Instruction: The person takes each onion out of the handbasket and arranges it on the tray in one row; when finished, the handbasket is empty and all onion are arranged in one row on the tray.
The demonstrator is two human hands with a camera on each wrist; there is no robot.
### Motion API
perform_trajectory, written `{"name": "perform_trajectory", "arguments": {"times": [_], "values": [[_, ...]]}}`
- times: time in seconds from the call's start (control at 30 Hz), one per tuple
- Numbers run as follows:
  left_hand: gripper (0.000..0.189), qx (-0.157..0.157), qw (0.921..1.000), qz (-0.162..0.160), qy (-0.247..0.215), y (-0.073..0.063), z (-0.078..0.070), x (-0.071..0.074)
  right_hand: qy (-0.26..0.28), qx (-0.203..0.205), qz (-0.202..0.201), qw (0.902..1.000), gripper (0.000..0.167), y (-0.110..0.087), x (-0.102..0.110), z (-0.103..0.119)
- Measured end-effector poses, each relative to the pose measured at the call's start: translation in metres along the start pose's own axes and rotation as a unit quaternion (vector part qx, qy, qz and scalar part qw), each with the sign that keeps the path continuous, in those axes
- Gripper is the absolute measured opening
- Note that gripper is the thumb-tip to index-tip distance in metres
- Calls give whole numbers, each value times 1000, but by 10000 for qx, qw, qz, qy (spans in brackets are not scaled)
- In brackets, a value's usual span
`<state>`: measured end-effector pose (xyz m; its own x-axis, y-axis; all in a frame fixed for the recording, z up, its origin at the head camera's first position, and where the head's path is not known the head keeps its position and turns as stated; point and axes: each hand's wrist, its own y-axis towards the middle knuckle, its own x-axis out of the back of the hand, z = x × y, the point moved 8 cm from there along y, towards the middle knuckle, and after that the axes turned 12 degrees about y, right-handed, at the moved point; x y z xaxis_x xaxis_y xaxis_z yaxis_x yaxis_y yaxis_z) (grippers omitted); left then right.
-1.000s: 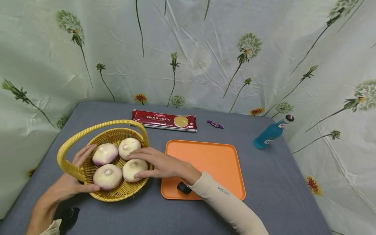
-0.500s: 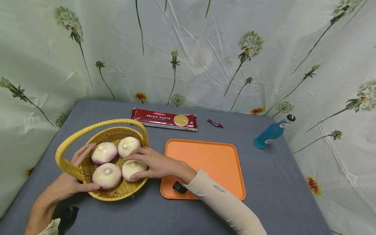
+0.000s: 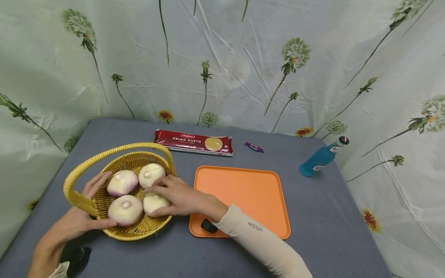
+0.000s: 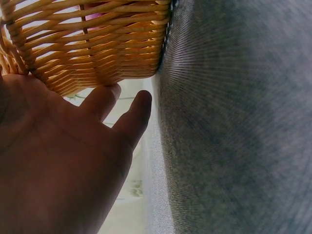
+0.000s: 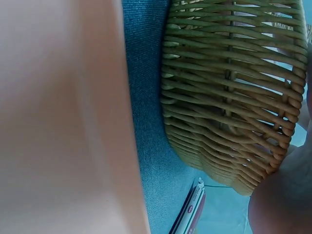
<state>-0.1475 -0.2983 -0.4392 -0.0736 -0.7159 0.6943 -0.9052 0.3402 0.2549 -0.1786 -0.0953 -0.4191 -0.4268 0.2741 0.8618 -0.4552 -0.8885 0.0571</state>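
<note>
A yellow wicker basket [image 3: 133, 233] with a tall handle stands at the left of the table, holding several white turnips with purple tinges. My left hand [image 3: 80, 216] grips its left side, thumb along the near rim and fingers at the far side; the left wrist view has the palm against the wicker [image 4: 97, 53]. From the right, my right hand [image 3: 179, 197] reaches over the rim, thumb and fingers around the near right turnip [image 3: 153, 204], partly covering it. Beside it lie the near left turnip [image 3: 125, 210], the far left turnip [image 3: 122, 183] and the far right turnip [image 3: 150, 173].
An orange tray [image 3: 243, 185] lies right of the basket, under my right forearm. Behind are a red coffee packet [image 3: 192, 143] and a purple wrapped candy [image 3: 254, 146]. A blue bottle [image 3: 319, 160] stands at the right. Floral cloth [image 3: 240, 77] hangs behind the table.
My right hand has shifted slightly left and lower over the near right turnip, its fingers closing around it. The left hand stays at the basket.
</note>
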Motion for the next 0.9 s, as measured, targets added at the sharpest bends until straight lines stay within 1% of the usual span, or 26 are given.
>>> {"name": "perform_trajectory", "arguments": {"times": [0.37,0.67,0.9], "values": [[129,32,10000,-20,-57,-1,-1,-1,-127,-139,-1,9998,63,0,-1,2],[131,-41,10000,-19,-52,0,-2,-1,-299,-277,65,9991,61,1,-2,1],[129,-34,10000,-54,-24,0,-1,-1,-387,-252,91,9989,64,1,-2,2]]}}
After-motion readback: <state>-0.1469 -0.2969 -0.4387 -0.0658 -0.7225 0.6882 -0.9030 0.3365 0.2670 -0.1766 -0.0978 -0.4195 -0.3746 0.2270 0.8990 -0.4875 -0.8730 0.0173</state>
